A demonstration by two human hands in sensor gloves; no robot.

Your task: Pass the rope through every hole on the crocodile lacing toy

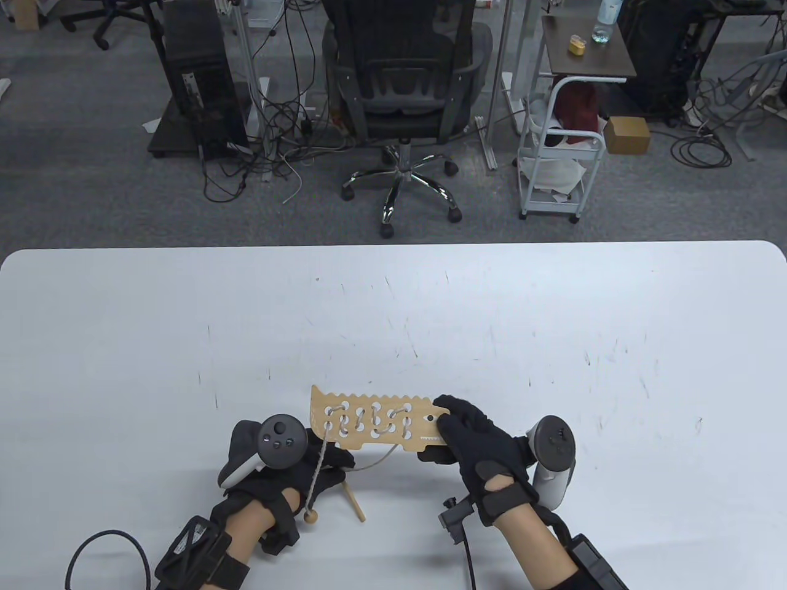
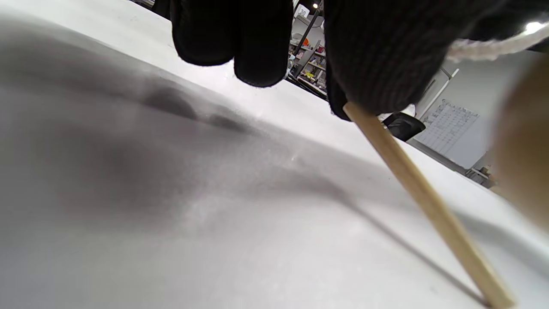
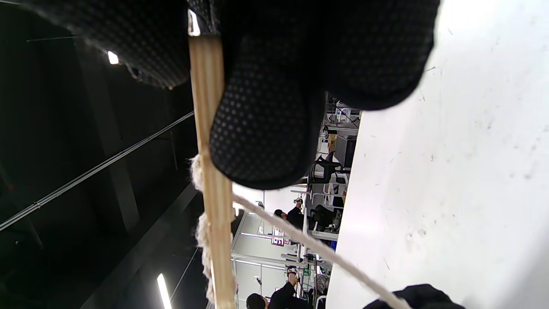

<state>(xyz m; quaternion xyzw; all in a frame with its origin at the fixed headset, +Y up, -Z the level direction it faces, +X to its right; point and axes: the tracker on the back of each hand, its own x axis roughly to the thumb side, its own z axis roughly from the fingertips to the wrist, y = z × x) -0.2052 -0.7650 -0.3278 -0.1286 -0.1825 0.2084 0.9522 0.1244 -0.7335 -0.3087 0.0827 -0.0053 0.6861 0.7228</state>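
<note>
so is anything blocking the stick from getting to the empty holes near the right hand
Nothing visible. The wooden needle, held by the left hand, lies below the crocodile board; the right hand covers only the board's right end.

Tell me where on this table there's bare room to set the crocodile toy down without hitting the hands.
Bare: the white table from its far edge down to the crocodile toy, plus the wide stretches toward both side edges. Crowded: the near middle, where the left hand, right hand, rope, wooden needle and bead sit.
</note>
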